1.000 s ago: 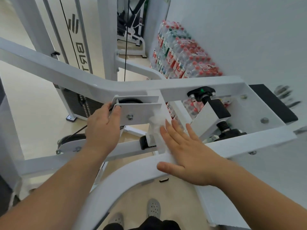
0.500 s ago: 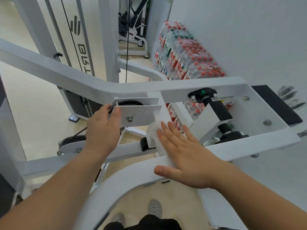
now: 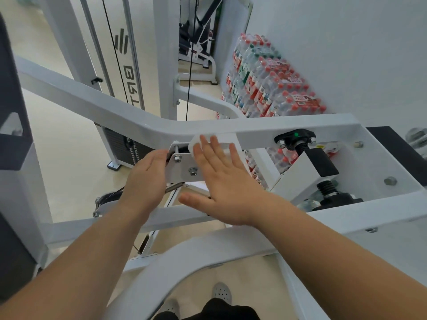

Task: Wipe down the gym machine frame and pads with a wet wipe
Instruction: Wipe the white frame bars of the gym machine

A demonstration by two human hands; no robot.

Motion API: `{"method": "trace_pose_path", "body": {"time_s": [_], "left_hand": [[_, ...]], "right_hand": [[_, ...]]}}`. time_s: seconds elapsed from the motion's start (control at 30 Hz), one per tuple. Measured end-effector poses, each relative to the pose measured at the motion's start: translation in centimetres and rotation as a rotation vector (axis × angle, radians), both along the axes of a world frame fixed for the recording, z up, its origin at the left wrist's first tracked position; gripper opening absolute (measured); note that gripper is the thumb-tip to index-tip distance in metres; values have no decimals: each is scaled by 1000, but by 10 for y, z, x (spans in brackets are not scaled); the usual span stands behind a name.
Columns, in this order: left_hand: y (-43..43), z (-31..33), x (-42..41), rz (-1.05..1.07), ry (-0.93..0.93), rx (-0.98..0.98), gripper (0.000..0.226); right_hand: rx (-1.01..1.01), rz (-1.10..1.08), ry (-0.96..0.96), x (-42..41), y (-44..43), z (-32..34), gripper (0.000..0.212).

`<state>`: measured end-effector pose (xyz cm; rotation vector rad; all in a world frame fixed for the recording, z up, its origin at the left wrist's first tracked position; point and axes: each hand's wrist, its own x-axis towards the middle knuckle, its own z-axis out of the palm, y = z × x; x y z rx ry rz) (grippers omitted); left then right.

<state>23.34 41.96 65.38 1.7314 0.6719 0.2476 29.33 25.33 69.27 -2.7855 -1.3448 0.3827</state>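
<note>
Our right hand [image 3: 227, 181] lies flat and open, pressing the wet wipe [image 3: 196, 140] on the white pulley bracket [image 3: 184, 167] mid-frame. Our left hand [image 3: 147, 179] curls on the bracket's edge. We should press evenly and rub around the bolts.

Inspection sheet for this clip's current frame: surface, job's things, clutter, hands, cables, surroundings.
Surface: white frame, bent top beam, bolted pulley bracket beneath it.
Job's things: white wipe under the right fingers, against the beam above the bracket.
Clutter: nothing seen on the frame.
Hands: right hand flat, fingers spread, pressing the wipe; left hand gripping the bracket's left edge.
Cables: black cable running vertically behind the beam.
Surroundings: bottle packs stacked against the wall; weight stack behind; pale floor.
</note>
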Motion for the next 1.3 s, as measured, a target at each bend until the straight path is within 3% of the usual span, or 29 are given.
{"method": "trace_pose_path", "body": {"time_s": [0.1, 0.27, 0.47, 0.6, 0.7, 0.87, 0.97, 1.07, 1.17, 1.3], "left_hand": [[4, 2, 0, -37, -1, -20, 33], [6, 1, 2, -54, 20, 29, 34], [8, 2, 0, -61, -9, 88, 34], [15, 6, -2, -129, 65, 60, 37], [16, 5, 0, -143, 64, 80, 37], [14, -1, -3, -156, -2, 183, 28], [20, -3, -8, -154, -58, 54, 33], [29, -10, -13, -146, -78, -43, 31], [29, -11, -22, -18, -166, 107, 28], [18, 0, -30, -73, -242, 230, 11]], "right_hand": [[-50, 13, 21, 6, -11, 9, 101], [-10, -268, 68, 18, -24, 8, 106], [-19, -31, 11, -21, 2, 3, 105], [-70, -234, -103, 5, -16, 3, 110], [-100, -377, -70, 27, -19, 6, 119], [-38, -218, -54, 21, 17, 5, 118], [39, -120, -10, -4, 26, 9, 103], [303, -214, -31, -23, 16, 7, 69], [552, -353, -100, -32, 12, -1, 49], [694, -548, 131, -29, 23, -5, 20]]}}
